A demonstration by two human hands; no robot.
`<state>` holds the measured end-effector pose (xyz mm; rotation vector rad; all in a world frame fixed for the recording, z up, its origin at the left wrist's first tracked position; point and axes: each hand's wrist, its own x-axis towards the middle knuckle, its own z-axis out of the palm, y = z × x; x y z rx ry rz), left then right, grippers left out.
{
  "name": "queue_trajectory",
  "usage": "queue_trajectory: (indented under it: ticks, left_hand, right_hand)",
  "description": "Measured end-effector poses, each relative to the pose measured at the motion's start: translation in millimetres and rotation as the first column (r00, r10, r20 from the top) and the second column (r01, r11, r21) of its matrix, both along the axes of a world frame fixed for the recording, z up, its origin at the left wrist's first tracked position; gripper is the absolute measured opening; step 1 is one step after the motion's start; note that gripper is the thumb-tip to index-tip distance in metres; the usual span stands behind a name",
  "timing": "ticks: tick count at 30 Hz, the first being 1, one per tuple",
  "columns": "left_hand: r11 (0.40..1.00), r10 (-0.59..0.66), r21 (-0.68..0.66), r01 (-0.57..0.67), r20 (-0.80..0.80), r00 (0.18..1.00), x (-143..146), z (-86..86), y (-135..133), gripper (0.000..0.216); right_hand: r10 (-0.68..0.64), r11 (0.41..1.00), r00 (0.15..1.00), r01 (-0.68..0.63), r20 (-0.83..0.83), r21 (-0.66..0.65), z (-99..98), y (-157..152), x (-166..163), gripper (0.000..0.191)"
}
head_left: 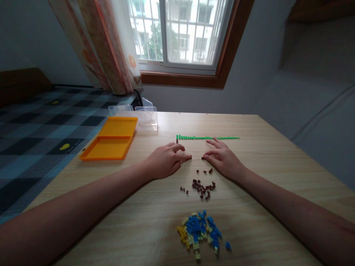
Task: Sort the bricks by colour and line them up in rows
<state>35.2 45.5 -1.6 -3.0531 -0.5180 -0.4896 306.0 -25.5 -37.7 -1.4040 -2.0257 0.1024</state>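
My left hand (165,160) rests on the wooden table (277,162) with its thumb and fingers pinched on a tiny dark brown brick at their tips. My right hand (222,157) lies a little to the right, fingers curled, its tips pinched on another small dark piece that I can barely make out. Between and below the hands lies a loose scatter of small dark brown bricks (203,187). Just beyond the hands runs a long straight row of small green bricks (208,138), with one dark piece at its left end.
A pile of blue and yellow small bricks (200,231) lies near the table's front edge. An open orange case (112,138) and clear plastic boxes (138,114) sit at the table's far left. A checkered bed is to the left, a window and curtain behind.
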Motion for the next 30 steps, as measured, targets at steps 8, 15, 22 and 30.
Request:
queue_trajectory:
  ticks: [8, 15, 22, 30]
  left_hand:
    - [1.0, -0.002, 0.003, 0.002, -0.013, 1.0, 0, 1.0, -1, 0.039]
    - [1.0, -0.018, 0.002, 0.018, -0.004, 1.0, -1, 0.1, 0, 0.036]
    - [0.999, -0.025, 0.025, 0.024, 0.033, 0.999, -2, -1.0, -2, 0.032]
    - [0.994, 0.1, 0.038, -0.102, 0.05, 0.994, -6, 2.5, -2, 0.023]
  right_hand:
    - [-0.004, 0.991, 0.999, -0.001, 0.034, 0.13, 11.5, -9, -6, 0.013]
    - [0.07, 0.992, 0.996, -0.075, 0.054, 0.098, 8.8, -6, -5, 0.011]
    - [0.084, 0.983, 0.995, -0.092, 0.055, 0.161, 6.0, -3, -6, 0.012]
    - [0.045, 0.999, 0.996, -0.044, -0.078, 0.022, 12.8, -18, -11, 0.016]
